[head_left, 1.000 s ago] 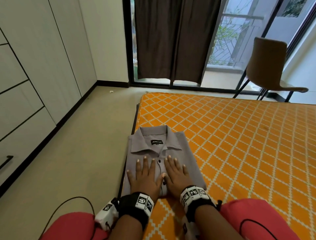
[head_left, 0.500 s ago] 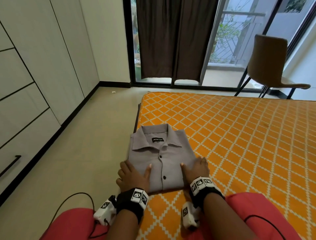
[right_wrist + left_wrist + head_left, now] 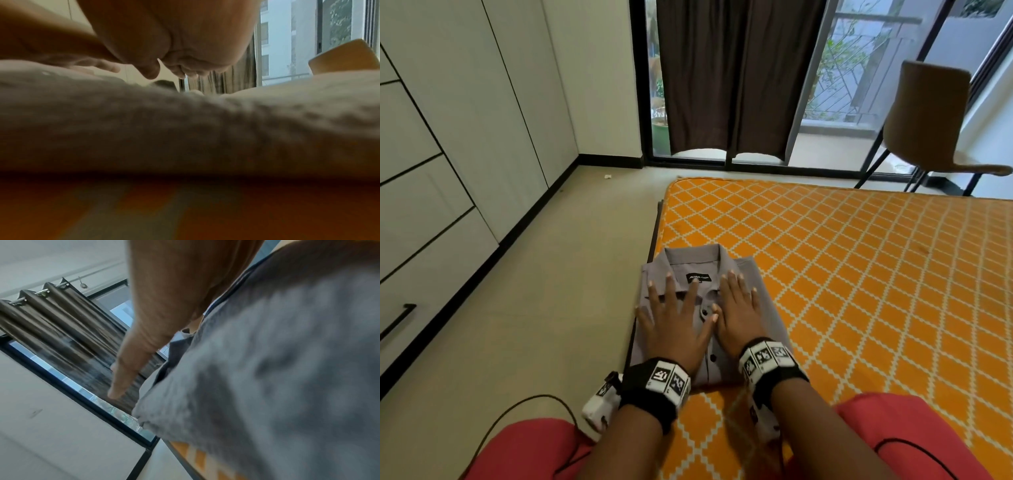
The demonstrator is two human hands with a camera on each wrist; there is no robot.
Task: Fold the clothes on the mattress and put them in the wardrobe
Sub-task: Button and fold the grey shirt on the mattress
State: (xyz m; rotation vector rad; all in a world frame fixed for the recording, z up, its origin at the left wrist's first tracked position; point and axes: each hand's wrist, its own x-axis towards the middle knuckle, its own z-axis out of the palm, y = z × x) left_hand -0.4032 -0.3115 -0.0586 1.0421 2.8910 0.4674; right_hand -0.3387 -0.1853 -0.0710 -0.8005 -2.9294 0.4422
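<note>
The wardrobe (image 3: 431,144) stands at nine o'clock, doors closed. The left hand (image 3: 674,322) lies flat with a wide grip, holding nothing, fingers spread on the grey shirt (image 3: 767,308). The right hand (image 3: 739,311) at three o'clock does the same. The folded shirt sits on the mattress (image 3: 859,274) corner. Press gently and slide outward so wrinkles go away, keeping the collar neat.

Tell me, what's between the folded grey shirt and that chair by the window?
Only bare orange mattress. In the head view, nothing lies on it between the grey shirt and the chair.
</note>
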